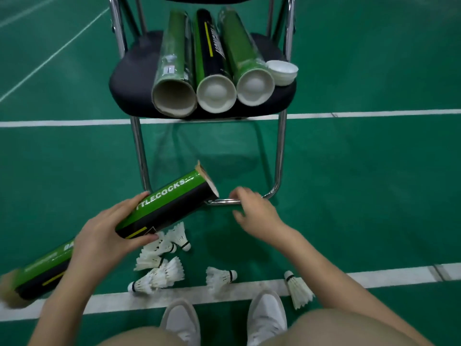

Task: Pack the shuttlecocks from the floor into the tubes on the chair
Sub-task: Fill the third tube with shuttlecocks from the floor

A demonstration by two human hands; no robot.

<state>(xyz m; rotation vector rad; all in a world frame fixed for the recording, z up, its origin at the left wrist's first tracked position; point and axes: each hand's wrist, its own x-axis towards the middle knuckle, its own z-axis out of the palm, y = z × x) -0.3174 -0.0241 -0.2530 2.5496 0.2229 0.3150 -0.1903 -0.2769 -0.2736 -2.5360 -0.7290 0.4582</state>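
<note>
Green-and-black, the cardboard tube lies tilted in the left hand, whose fingers wrap round its middle, its open mouth just beside the right hand, which hangs loose and holds nothing. White shuttlecocks lie scattered on the floor below both hands; three more tubes rest on the chair beyond them.

Tubes: four. Three lie on chair seat: left green tube, middle black tube, right green tube. Fourth, held tube, is off chair. Shuttlecocks on floor: about seven, five in messy pile, so count unsure; two apart. White caps: one stack. Chairs: one. Hands: two. Shoes: two.
</note>
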